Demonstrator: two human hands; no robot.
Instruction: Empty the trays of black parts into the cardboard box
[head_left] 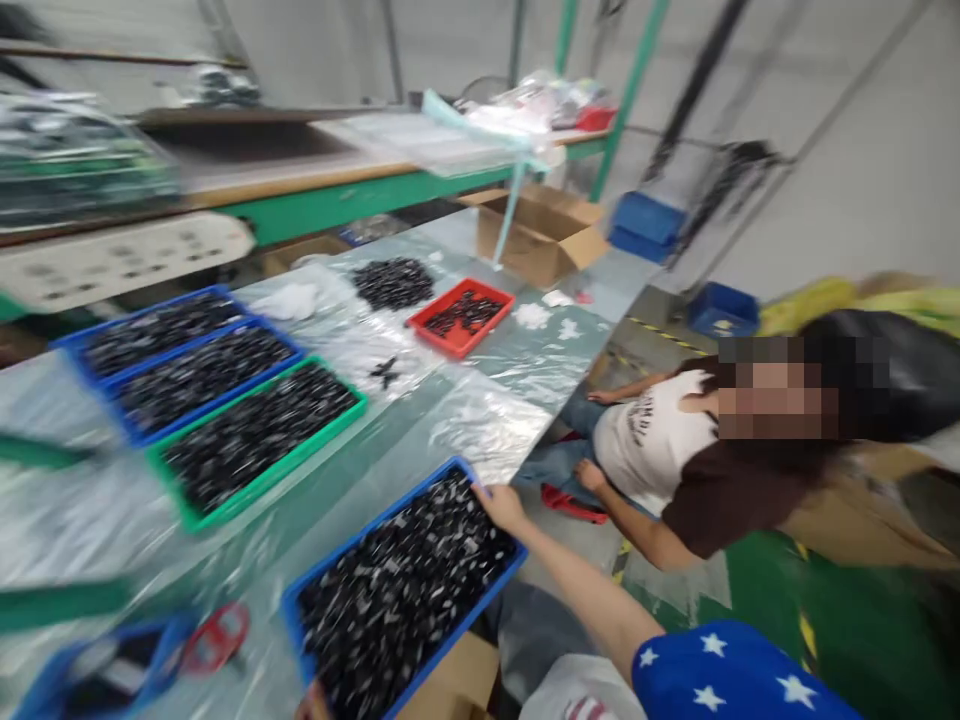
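At the far left edge of the frame, blurred green bars and a small blue bin [90, 665] with a red object [216, 636] beside it lie on the bench [487, 420], which is covered with clear plastic film. In the left middle, three trays stand side by side, touching: two blue trays [161, 350] and a green tray [255, 440], all full of small black parts.

The near tray [405, 590], blue and full of black and grey parts, sits at the bench edge in the lower centre. Its long axis runs from the lower left to the upper right of the frame. The left hand [311, 705] shows only as a tip at the bottom edge, at the tray's near corner; whether it grips cannot be told. The right hand [501, 505] is at the far corner, with fingers curled on the rim, and seems to grip it. So the tray lies between the two hands, one at each end of its long axis, and the right hand is the one clearly on it.

Further up in the centre there is a loose heap [394, 282] of black parts on the film, then a red tray [461, 315] with a few parts. An open carton [540, 235] stands behind it.

At the right, below the bench edge, another person [675, 450] sits on the floor; this person's hands do not touch the bench.
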